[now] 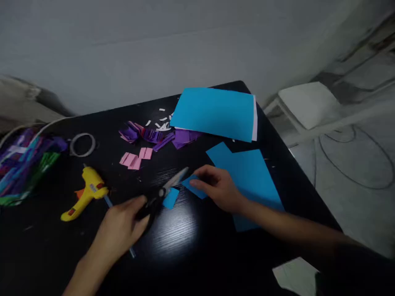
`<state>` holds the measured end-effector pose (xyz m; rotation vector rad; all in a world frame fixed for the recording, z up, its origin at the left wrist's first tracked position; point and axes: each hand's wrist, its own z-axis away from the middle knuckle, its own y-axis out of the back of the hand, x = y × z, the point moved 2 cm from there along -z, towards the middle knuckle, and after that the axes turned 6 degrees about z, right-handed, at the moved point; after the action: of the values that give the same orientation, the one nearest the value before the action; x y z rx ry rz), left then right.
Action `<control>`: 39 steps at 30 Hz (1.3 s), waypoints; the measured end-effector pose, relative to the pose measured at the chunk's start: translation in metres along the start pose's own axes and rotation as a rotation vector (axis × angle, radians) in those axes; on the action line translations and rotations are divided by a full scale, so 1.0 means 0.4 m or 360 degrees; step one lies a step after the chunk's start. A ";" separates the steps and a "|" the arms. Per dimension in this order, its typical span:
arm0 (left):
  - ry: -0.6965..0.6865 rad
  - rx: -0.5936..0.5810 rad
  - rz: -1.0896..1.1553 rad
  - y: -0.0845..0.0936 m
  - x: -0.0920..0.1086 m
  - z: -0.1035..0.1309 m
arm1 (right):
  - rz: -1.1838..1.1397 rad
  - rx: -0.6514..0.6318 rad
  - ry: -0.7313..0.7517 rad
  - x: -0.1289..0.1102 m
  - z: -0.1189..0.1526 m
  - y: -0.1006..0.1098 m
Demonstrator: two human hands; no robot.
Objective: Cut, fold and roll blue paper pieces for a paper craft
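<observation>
My left hand (pixel 125 224) is closed round the black handles of a pair of scissors (pixel 173 181), whose blades point up and to the right. Between thumb and fingers, my right hand (pixel 217 187) pinches a small piece of blue paper (pixel 191 188) close to the blade tips. Another small blue paper square (pixel 170 199) lies just under the blades. Larger blue sheets (pixel 251 172) are spread on the table beneath and beyond my right hand and forearm.
A yellow glue gun (pixel 89 193) lies left of my left hand. Pink paper pieces (pixel 134 160), purple paper scraps (pixel 184 138) and white strips (pixel 163 126) lie farther back. A stack topped with blue paper (pixel 216 113) sits near the far edge. A tape ring (pixel 82 145) and colourful bundle (pixel 27 164) are leftward.
</observation>
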<state>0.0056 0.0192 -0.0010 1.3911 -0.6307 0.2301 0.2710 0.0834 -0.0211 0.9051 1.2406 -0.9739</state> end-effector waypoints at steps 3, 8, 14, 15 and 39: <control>0.0163 0.0126 0.0101 0.010 0.012 0.003 | -0.0011 -0.0011 -0.0004 -0.003 0.002 0.000; 0.0358 0.0200 0.0389 0.013 0.019 0.000 | -0.0042 -0.0089 -0.0011 -0.012 0.006 0.002; 0.0472 0.0099 0.0713 0.012 0.025 -0.013 | -0.0017 -0.0091 -0.0002 -0.018 0.009 0.007; 0.0483 0.0086 0.0744 0.013 0.026 -0.014 | -0.0027 -0.0101 -0.0001 -0.018 0.009 0.007; 0.0449 0.0026 0.0528 -0.007 0.025 -0.001 | -0.0017 -0.0247 0.0007 -0.017 -0.002 0.002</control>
<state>0.0152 0.0168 0.0021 1.2344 -0.6206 0.6853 0.2710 0.0851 -0.0144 0.7805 1.3069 -0.8712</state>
